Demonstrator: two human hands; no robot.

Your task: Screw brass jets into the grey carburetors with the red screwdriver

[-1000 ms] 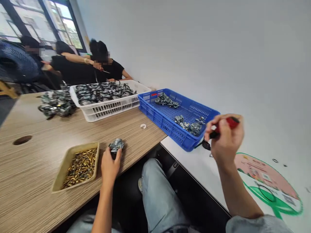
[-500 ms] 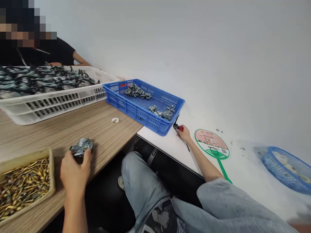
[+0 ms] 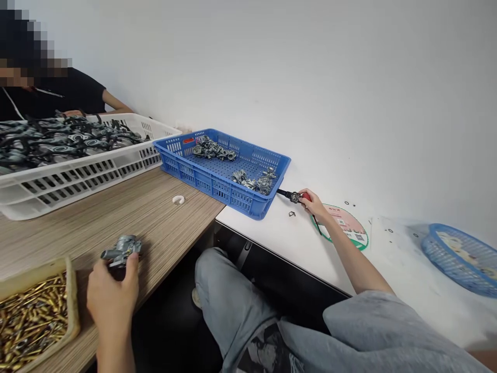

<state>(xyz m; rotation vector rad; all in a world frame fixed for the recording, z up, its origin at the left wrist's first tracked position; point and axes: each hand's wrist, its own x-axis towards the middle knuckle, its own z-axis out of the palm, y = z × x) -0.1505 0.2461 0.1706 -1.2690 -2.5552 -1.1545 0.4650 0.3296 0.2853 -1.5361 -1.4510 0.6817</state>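
Observation:
My left hand (image 3: pixel 114 287) is closed around a grey metal carburetor (image 3: pixel 123 249) at the wooden table's front edge, thumb on its near side. Over the white table, my right hand (image 3: pixel 313 203) pinches a red-handled tool (image 3: pixel 306 197). A thin black rod shows below that hand. At its fingertips is a black strap-like thing with a round metallic middle (image 3: pixel 295 197), resembling a wristwatch; whether I hold it too is unclear. A small dark ring-shaped piece (image 3: pixel 292 213) lies close by. Left of my right hand, the blue crate (image 3: pixel 229 192) holds two heaps of grey metal parts (image 3: pixel 212 148).
A tub (image 3: pixel 72 298) of brass pieces sits beside my left hand. Behind it stands a white crate (image 3: pixel 89 181) full of carburetors, with a person beyond. A white ring (image 3: pixel 178 199) lies on the wood. A hand fan (image 3: pixel 359 235) and a blue basket (image 3: pixel 446 259) are at right.
My right hand has moved right, away from the blue crate's corner, and the black strap-like thing has shifted with it. The small dark ring now shows. My left hand keeps hold of the carburetor.

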